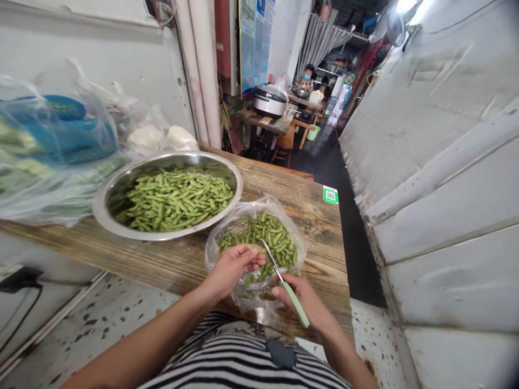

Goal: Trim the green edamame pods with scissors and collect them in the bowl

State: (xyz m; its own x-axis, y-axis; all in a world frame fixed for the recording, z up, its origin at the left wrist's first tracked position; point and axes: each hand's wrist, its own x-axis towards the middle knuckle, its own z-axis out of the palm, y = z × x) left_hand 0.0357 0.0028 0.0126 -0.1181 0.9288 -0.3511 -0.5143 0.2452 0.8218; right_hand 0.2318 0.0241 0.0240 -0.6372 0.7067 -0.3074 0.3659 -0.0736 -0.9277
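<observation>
Left hand (235, 266): thumb and fingers pinched on a green pod (258, 250). Right hand (305, 301): wrapped around scissors (287, 286), pale green handle, blades pointing away from the wearer, tips just beside the held pod; can't tell if blades touch it. Both hands close together over the near part of a clear plastic bag (211, 258), opened out on the wooden worktop (320, 237). Loose pods (279, 237) in the bag, directly beyond the hands, some under them. Steel bowl (168, 235), left of and beyond left hand, just beside the bag; holds a big heap of pods. Bulging plastic bags (60, 162) farther left of left hand, on worktop. Green-bordered QR card (330, 195) beyond and right of right hand, at worktop edge. Rice cooker (270, 102) well beyond both hands, on another table.
</observation>
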